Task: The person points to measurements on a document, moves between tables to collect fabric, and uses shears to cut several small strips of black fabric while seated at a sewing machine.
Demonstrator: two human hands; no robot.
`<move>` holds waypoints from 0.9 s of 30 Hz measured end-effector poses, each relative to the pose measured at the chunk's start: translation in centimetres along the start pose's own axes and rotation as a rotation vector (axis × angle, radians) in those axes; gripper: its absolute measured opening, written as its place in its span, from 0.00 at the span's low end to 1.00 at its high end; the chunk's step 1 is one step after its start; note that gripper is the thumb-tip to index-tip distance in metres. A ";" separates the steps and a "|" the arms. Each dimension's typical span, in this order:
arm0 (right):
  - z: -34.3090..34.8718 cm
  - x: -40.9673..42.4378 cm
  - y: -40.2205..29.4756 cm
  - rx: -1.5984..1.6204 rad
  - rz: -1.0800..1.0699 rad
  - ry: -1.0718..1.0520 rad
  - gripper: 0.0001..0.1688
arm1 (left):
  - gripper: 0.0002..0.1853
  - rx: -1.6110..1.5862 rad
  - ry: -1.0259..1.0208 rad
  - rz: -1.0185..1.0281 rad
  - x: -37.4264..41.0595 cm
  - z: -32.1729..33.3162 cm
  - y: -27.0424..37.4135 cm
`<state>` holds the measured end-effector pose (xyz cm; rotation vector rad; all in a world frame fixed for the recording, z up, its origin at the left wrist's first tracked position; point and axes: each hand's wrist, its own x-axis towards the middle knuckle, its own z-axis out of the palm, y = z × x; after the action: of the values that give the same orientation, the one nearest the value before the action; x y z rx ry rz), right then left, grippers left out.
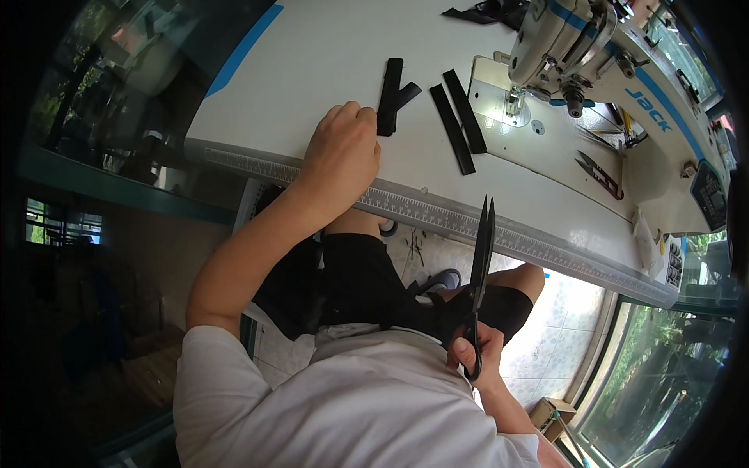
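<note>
My left hand (345, 143) rests on the white sewing table (316, 52), its curled fingertips hidden beneath it. It is beside a small group of black strips (390, 88), where one short piece sticks out at an angle. Whether the fingers pinch a strip cannot be seen. To the right, two more black strips (452, 130) lie side by side at a slant. In front of my body, my right hand (483, 351) grips the handles of black scissors (481, 263). Their long blades point away from me, tips slightly apart, overlapping the table's front edge in view.
A Jack sewing machine (562, 52) occupies the table's right side. Thread snips (603, 175) and tweezers (597, 138) lie near its base. Dark material (491, 11) sits at the back. A ruler scale (433, 212) runs along the front edge, above my legs.
</note>
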<state>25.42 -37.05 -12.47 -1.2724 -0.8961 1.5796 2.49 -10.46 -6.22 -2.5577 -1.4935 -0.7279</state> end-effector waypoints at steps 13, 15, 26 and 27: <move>0.1 -0.1 0.3 0.058 0.030 -0.023 0.26 | 0.17 -1.595 -0.390 -0.734 -4.9 -2.4 3.6; 0.2 -0.2 0.1 0.080 0.040 -0.026 0.26 | 0.15 -1.641 -0.385 -0.711 -6.5 -1.3 5.4; -1.2 -1.2 0.6 0.107 0.076 -0.188 0.30 | 0.21 -1.731 -0.147 -0.533 -6.5 0.5 9.0; -1.1 -1.2 0.3 0.102 0.077 -0.193 0.29 | 0.23 -1.727 -0.157 -0.491 -6.3 0.6 8.9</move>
<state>26.51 -38.25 -12.61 -1.1082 -0.8812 1.8093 7.63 -19.92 -8.13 -2.9770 -1.9573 -2.9900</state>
